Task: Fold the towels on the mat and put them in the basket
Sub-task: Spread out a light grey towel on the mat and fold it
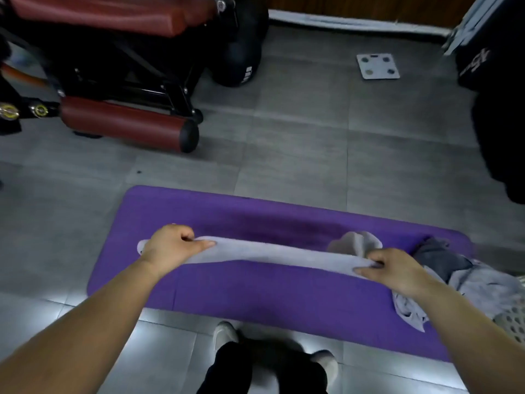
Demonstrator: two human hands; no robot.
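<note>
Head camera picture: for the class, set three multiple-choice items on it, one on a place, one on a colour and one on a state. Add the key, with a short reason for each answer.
1. Where does the pile of unfolded towels lie?
A. on the right end of the mat
B. on the floor tiles far behind it
C. draped over a forearm

2. What colour is the mat?
A. green
B. purple
C. black

3. How is the light grey towel held?
A. it lies folded and untouched
B. it dangles from one hand
C. it is stretched between the left hand and the right hand

Key:
1 A, the pile sits on the mat just beyond the right hand.
2 B, its bare surface is plainly purple.
3 C, each hand grips one end, with the towel pulled long between them.
</note>
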